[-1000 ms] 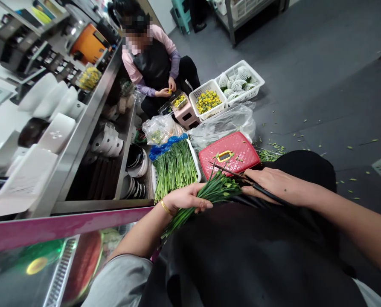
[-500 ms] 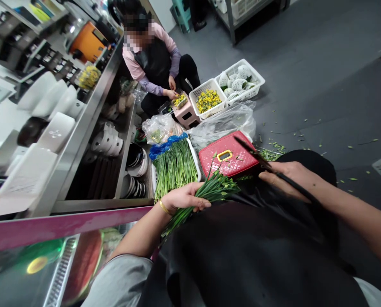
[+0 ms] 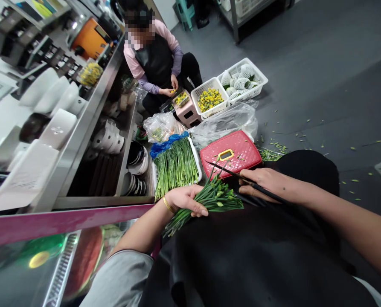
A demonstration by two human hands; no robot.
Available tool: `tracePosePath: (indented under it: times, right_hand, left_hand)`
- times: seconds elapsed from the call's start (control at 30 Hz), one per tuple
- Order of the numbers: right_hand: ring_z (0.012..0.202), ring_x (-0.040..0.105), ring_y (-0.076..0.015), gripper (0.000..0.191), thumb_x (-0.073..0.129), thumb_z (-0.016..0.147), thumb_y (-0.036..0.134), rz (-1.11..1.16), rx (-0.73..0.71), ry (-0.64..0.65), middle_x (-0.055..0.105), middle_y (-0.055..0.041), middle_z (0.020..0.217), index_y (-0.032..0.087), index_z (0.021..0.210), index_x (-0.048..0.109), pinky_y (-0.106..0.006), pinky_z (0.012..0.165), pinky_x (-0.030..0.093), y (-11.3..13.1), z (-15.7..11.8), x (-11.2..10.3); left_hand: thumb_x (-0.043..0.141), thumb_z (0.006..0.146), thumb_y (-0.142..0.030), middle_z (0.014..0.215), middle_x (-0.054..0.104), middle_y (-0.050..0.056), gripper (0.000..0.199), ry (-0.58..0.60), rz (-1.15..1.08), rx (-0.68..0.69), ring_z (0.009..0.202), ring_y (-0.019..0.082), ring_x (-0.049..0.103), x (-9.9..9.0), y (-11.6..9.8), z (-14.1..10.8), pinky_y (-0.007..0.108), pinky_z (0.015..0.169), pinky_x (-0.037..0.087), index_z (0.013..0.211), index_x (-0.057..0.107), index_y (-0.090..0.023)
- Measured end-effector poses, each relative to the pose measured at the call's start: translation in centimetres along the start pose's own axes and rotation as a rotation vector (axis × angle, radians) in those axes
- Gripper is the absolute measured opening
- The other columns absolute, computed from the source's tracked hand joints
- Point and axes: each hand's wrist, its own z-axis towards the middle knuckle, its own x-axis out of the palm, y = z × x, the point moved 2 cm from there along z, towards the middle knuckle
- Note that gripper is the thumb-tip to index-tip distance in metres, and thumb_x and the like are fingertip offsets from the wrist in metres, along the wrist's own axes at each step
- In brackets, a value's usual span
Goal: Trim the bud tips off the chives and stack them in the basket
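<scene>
A bunch of green budded stems [image 3: 219, 196] is gripped in my left hand [image 3: 187, 202], its bud ends pointing right over the black apron. My right hand [image 3: 267, 183] holds dark scissors [image 3: 231, 171], whose tips lie just above the bunch's upper edge. Behind them sits a red lidded box [image 3: 233, 151] with a yellow-rimmed handle. To its left, long green stems [image 3: 177, 166] lie side by side in a white basket [image 3: 195, 154] with a blue bag at its far end.
A seated person [image 3: 158, 55] handles yellow flowers beside a pink stool [image 3: 187, 111]. White baskets hold yellow flowers [image 3: 210, 100] and netted produce [image 3: 241, 81]. A metal shelf [image 3: 91, 106] with dishes runs along the left. Green trimmings [image 3: 270, 153] litter the floor at right.
My right hand has moved left and slightly down, bringing the scissors from over the red box to the bunch. My left hand still holds the stems.
</scene>
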Motion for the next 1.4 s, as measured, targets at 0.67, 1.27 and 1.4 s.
tracePosePath:
  times: [0.67, 1.27, 1.4]
  right_hand:
    - [0.099, 0.063, -0.0313, 0.038, 0.059, 0.081, 0.034, -0.476, 0.656, -0.016, 0.063, -0.0264, 0.104, 0.005, 0.102, 0.067, -0.038, 0.082, 0.047, -11.9, 12.8, 4.7]
    - [0.068, 0.057, -0.0146, 0.018, 0.048, 0.093, 0.027, -0.504, -0.631, -0.644, 0.062, -0.0057, 0.074, 0.017, 0.085, 0.06, -0.026, 0.064, 0.046, 4.8, 9.8, -2.9]
    - [0.068, 0.055, -0.0153, 0.025, 0.043, 0.094, 0.026, -0.579, -0.568, -0.594, 0.061, -0.0074, 0.074, 0.017, 0.081, 0.062, -0.028, 0.064, 0.044, 4.2, 9.1, -2.5]
  left_hand:
    - [0.076, 0.056, -0.037, 0.052, 0.056, 0.0, 0.035, -0.894, -0.399, 0.646, 0.037, 0.005, 0.042, -4.6, -0.9, -2.2, 0.02, 0.037, 0.03, 0.065, 0.055, -0.011]
    - [0.07, 0.058, -0.03, 0.048, 0.053, -0.003, 0.027, -0.53, -0.583, 0.62, 0.034, 0.007, 0.044, -3.3, -0.8, 0.2, 0.021, 0.037, 0.033, 0.068, 0.051, -0.013]
    - [0.07, 0.058, -0.025, 0.049, 0.053, -0.003, 0.025, -0.587, -0.576, 0.653, 0.035, 0.007, 0.044, -3.0, -0.8, 0.6, 0.02, 0.037, 0.032, 0.07, 0.051, -0.013]
